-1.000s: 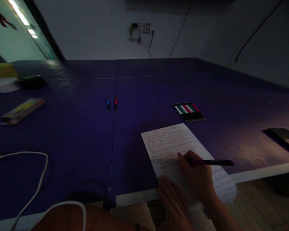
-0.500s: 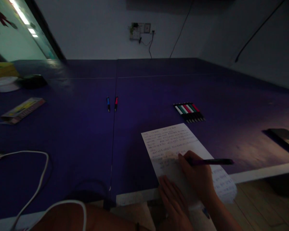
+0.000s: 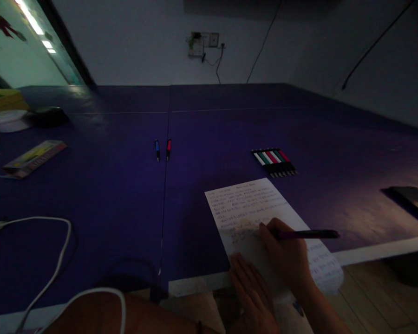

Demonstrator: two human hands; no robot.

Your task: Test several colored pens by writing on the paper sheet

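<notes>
A sheet of paper [image 3: 244,199] with lines of handwriting lies at the table's front edge, its lower right part reaching past the edge. My right hand [image 3: 287,255] rests on the sheet, its fingers closed around a dark purple pen [image 3: 310,234]; the pen's tip is hidden by the fingers. Flat on the paper's lower left edge lies my left hand [image 3: 252,292], fingers stretched out and holding nothing. Beyond the paper is a row of several pens [image 3: 274,162] with white, green and red barrels. A blue pen [image 3: 157,150] and a red pen [image 3: 169,149] lie farther left.
A phone [image 3: 413,202] lies at the right. On the left are a flat carton [image 3: 36,159], a white bowl [image 3: 9,121], a yellow object [image 3: 7,102] and a dark item [image 3: 50,117]. A white cable [image 3: 64,246] curves across the front left and over my left arm.
My right hand has shifted very slightly to the right with the pen. My left hand stays on the paper, and the other objects lie as before.
</notes>
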